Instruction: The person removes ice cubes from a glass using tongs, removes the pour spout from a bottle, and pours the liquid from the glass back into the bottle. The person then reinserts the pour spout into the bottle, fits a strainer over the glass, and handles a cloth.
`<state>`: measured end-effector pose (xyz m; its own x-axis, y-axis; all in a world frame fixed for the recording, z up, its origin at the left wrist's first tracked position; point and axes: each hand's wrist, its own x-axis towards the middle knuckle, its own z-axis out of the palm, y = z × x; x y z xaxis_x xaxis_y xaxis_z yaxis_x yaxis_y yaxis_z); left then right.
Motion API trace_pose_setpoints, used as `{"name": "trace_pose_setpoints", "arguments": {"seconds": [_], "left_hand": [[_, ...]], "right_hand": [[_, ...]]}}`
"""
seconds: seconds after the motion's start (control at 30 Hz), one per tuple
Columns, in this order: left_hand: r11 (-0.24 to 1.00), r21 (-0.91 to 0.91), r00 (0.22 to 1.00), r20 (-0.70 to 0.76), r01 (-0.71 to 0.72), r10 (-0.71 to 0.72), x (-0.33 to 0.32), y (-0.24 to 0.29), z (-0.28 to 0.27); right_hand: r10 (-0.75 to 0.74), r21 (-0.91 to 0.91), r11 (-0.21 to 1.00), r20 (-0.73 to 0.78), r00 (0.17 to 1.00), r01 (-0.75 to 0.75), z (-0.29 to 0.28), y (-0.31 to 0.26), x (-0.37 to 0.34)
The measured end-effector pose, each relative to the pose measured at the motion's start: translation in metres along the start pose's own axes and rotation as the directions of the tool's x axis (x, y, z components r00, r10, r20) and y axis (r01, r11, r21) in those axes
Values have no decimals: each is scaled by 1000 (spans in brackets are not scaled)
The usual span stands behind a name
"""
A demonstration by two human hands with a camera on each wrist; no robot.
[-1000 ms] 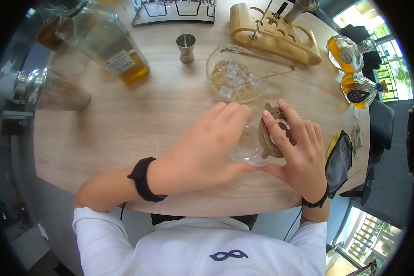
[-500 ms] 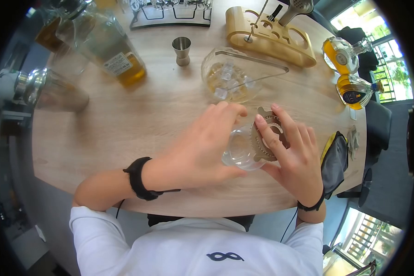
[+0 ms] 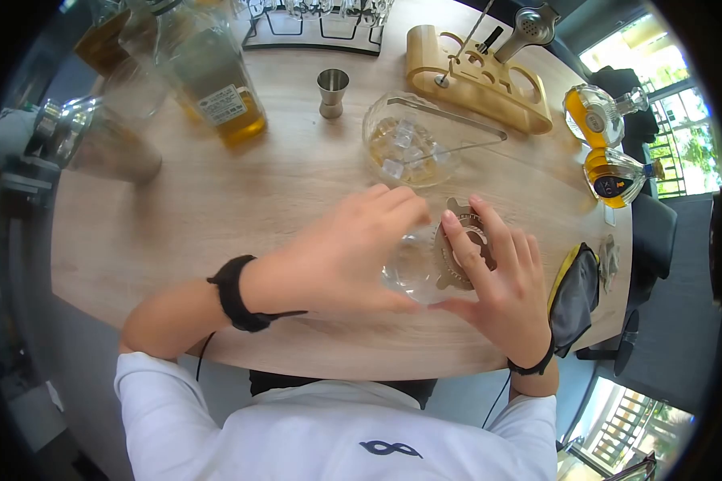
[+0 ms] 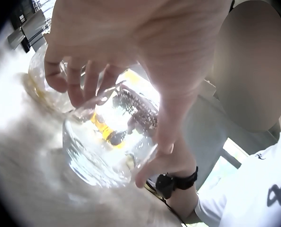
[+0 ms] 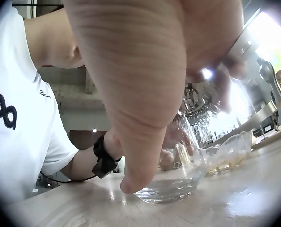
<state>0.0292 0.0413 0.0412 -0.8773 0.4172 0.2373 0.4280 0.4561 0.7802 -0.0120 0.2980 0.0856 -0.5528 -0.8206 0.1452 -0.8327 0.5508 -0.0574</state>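
Observation:
A clear glass vessel [image 3: 409,268] stands on the table between the hands, a metal cocktail strainer [image 3: 455,250] over its mouth. My right hand [image 3: 505,289] holds the strainer from above, index and middle fingers spread across it, thumb down beside the glass. Around the glass's left side curves my left hand [image 3: 345,260], blurred, with thumb and fingers apart. In the left wrist view its fingers [image 4: 91,82] reach past the far side of the glass. The right wrist view shows the vessel's thick base [image 5: 171,191] at the tabletop; the right palm hides much of the strainer.
Just beyond the hands sits a glass bowl [image 3: 409,148] of ice with tongs [image 3: 457,116] across it. A jigger [image 3: 332,94], a wooden bar-tool stand [image 3: 477,80] and a large bottle [image 3: 217,88] stand farther back. Two amber bottles [image 3: 614,172] and a dark cloth [image 3: 576,297] lie at right.
The left hand has drawn slightly apart from the right, showing more of the glass between them. The right hand stays on the strainer. The whole head view has shifted a little.

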Motion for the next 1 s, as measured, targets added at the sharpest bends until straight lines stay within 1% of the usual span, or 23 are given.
{"name": "trace_pose_setpoints", "arguments": {"seconds": [0.03,0.07,0.1,0.17,0.2,0.27,0.4,0.43,0.5,0.63,0.7,0.73,0.8,0.83,0.87,0.93,0.97,1.0], "left_hand": [[997,41,997,-44,61,-60,1,6,4],[989,79,989,-91,124,-117,1,11,9],[989,79,989,-90,127,-120,1,12,17],[973,205,963,-266,110,-53,1,9,33],[972,205,962,-269,114,-56,0,8,35],[938,339,948,-317,73,41,0,7,36],[929,361,956,-291,78,33,0,6,35],[927,367,955,-295,76,38,0,6,35],[925,375,953,-298,68,50,-1,6,34],[928,366,966,-256,71,27,-2,6,29],[934,349,970,-241,75,12,-3,7,28],[941,331,973,-231,64,15,-3,7,27],[949,313,974,-226,48,25,-4,7,28],[949,312,975,-222,49,23,-4,7,28],[949,312,976,-218,46,24,-4,7,29],[956,290,977,-210,35,28,-3,5,28],[963,269,980,-200,33,22,-2,4,29],[962,272,979,-198,9,47,-3,4,30]], "right_hand": [[0,5,1000,0,1000,0,1,-2,0],[12,-38,999,-11,1000,-12,1,-4,1],[23,-82,996,-22,1000,-24,1,-6,1],[29,-105,994,-34,999,-32,3,-7,0],[36,-130,991,-48,998,-42,4,-7,0],[32,-161,986,-65,997,-43,7,-9,-2],[56,-228,970,-117,992,-82,13,-15,-6],[60,-227,970,-117,991,-86,13,-19,-7],[88,-301,946,-119,989,-120,12,-24,-8],[116,-348,924,-138,984,-158,7,-31,-13],[172,-170,968,-87,981,-185,-7,-24,-19],[170,-174,968,-91,981,-184,-12,-20,-22],[243,56,968,8,970,-243,-22,-11,-30],[315,137,937,65,947,-321,-25,-6,-35],[317,128,938,59,946,-323,-25,3,-39],[250,266,935,-16,968,-236,-25,31,-42],[251,326,913,21,968,-244,-25,45,-43],[263,311,916,6,965,-252,-21,61,-42]]}}
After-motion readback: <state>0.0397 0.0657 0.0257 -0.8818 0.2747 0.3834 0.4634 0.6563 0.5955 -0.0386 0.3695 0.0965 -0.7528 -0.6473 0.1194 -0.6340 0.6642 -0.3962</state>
